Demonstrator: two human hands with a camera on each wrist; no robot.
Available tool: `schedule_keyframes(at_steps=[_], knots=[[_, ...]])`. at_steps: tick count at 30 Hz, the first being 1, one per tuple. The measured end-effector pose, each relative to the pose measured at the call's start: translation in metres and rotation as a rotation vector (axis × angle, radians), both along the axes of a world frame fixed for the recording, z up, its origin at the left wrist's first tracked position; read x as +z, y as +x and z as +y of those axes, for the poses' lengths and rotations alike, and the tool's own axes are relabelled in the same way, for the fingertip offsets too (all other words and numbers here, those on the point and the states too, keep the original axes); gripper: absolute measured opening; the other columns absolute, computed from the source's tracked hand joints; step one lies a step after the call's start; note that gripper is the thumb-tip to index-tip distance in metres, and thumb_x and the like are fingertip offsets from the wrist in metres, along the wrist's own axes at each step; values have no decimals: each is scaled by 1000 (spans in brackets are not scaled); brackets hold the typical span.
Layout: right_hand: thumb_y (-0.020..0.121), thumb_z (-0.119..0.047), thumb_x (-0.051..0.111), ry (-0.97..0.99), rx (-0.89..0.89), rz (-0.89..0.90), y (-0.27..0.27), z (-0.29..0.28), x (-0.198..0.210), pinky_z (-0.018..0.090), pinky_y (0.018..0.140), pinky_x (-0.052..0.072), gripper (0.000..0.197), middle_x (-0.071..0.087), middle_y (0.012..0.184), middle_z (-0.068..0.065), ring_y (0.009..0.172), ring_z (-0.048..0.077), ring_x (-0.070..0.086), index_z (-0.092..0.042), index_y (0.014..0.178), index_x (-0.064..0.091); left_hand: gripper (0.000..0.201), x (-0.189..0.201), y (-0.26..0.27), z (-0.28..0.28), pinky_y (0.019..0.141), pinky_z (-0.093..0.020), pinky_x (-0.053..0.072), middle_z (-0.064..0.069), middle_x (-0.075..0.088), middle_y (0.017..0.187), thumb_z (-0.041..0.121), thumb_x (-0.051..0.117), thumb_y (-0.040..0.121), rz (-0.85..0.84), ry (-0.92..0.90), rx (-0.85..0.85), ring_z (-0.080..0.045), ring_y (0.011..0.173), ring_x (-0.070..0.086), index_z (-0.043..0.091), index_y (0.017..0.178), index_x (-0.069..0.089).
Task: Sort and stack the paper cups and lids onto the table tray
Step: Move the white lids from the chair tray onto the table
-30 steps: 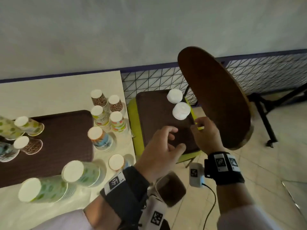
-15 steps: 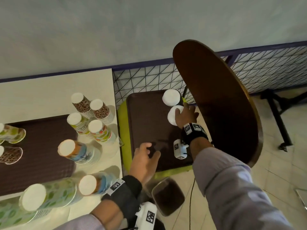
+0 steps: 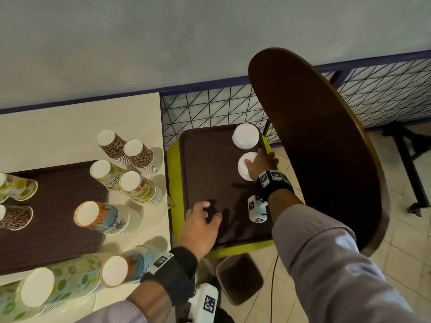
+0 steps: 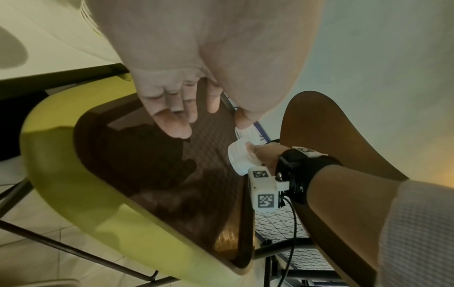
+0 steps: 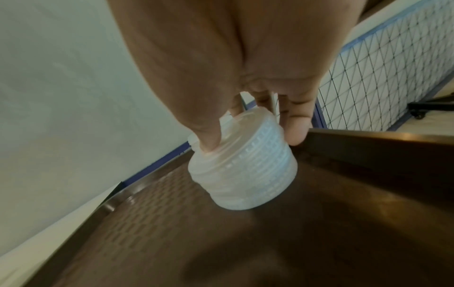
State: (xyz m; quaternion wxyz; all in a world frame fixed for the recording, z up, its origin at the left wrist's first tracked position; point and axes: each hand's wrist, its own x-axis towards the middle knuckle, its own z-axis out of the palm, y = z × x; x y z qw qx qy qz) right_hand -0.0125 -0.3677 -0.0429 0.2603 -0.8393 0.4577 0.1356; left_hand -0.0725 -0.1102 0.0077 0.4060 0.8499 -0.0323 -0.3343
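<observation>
Since a second ago, the near stack of white lids (image 3: 244, 164) is gripped by the right hand (image 3: 262, 164) on the chair tray (image 3: 205, 173); left hand (image 3: 200, 226) is kept loosely open at 7 o'clock. Second lid stack (image 3: 245, 136) sits at 12 o'clock.

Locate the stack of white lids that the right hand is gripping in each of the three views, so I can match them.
Head: the gripped lid stack sits right of centre, on the chair tray's far right side, half covered by the right hand.
Left wrist: right of centre, just past the right wrist's camera.
Right wrist: centre frame, pinched from above, its base on the tray.
Shared landmark: the brown chair tray, in all three views.
</observation>
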Motion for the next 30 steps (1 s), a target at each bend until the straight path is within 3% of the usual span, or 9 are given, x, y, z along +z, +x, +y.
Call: schedule_keyframes(at_steps=[5, 9, 12, 16, 19, 22, 24, 27, 30], knots=[[96, -50, 60, -11, 37, 24, 3, -1, -3, 50, 109, 38, 73, 36, 150, 24, 140, 42, 34, -6, 147, 33, 44, -2, 2, -10, 92, -26, 47, -3, 48, 129, 37, 61, 102, 20, 1, 12, -16, 110, 57, 27, 143, 48], [91, -52, 67, 49, 33, 37, 4, 0, -7, 54, 110, 37, 83, 29, 154, 24, 143, 46, 29, -10, 150, 28, 43, -7, 2, -13, 87, -23, 43, -1, 50, 127, 39, 60, 103, 29, 26, -10, -12, 103, 57, 28, 143, 47], [84, -53, 75, 102, 23, 11, 3, 0, -10, 55, 106, 44, 82, 25, 154, 21, 136, 48, 39, -15, 144, 35, 43, -12, 1, -12, 86, -24, 43, -2, 56, 125, 39, 61, 102, 41, 37, -11, -12, 103, 58, 29, 141, 47], [81, -59, 75, 172, 46, -2, -2, 4, -8, 46, 104, 43, 82, 22, 156, 18, 134, 41, 44, -17, 144, 43, 44, -20, 6, -13, 100, -40, 52, -1, 61, 116, 44, 61, 100, 73, 12, 43, -20, 108, 63, 28, 140, 49], [83, -62, 72, 295, 129, -1, -10, 8, -2, 38, 102, 39, 88, 39, 154, 15, 136, 34, 45, -12, 148, 42, 45, -18, 9, -18, 102, -52, 54, 2, 62, 110, 55, 59, 99, 95, -42, 114, -22, 107, 66, 32, 136, 48], [87, -49, 74, 451, 209, -142, -23, 21, 14, 35, 92, 45, 70, 59, 134, 12, 119, 28, 57, -6, 138, 51, 45, -7, 12, -27, 89, -45, 61, 3, 60, 105, 53, 53, 103, 172, -177, 254, -20, 94, 67, 28, 139, 46], [85, -44, 79, 562, 190, -291, -32, 36, 24, 40, 91, 53, 56, 67, 119, 9, 109, 27, 65, -8, 124, 59, 46, -2, 15, -33, 75, -37, 59, -1, 61, 110, 53, 50, 105, 280, -298, 356, -19, 89, 65, 26, 141, 46], [73, -51, 78, 745, 165, -435, -44, 60, 41, 43, 92, 59, 58, 71, 112, 4, 104, 22, 69, -19, 119, 62, 45, 6, 16, -38, 74, -34, 60, -6, 69, 122, 61, 48, 103, 414, -432, 462, -20, 97, 69, 31, 136, 51], [85, -46, 73, 809, 158, -511, -55, 77, 49, 39, 92, 59, 40, 70, 113, 1, 105, 19, 69, -26, 117, 63, 41, 10, 21, -40, 75, -36, 61, -8, 70, 124, 60, 52, 101, 427, -516, 558, -26, 111, 71, 32, 131, 58]])
